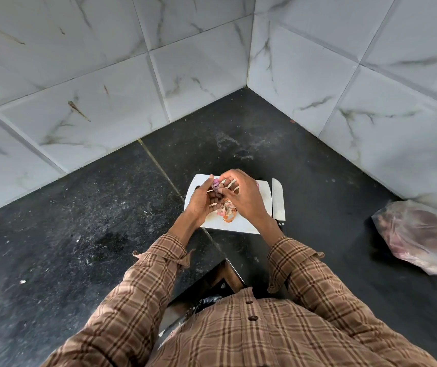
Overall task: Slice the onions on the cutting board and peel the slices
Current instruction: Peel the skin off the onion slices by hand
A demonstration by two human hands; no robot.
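Note:
A white cutting board (241, 223) lies on the dark counter in the corner. Both hands hover over it. My left hand (202, 201) cups a small pink-purple onion slice (216, 184) between fingers and thumb. My right hand (243, 193) comes over from the right, its fingertips pinching at the same slice. Below the hands, a small heap of orange and pink onion skins (228, 214) rests on the board. A knife (278, 200) with a broad steel blade lies beside the board's right edge, untouched. Much of the board is hidden by the hands.
A clear plastic bag (421, 234) holding onions sits on the counter at the right. Marble-look tiled walls (106, 88) meet in a corner behind the board. The black counter (79, 221) stretches left, with crumbs on it. The counter's front edge is near my shirt.

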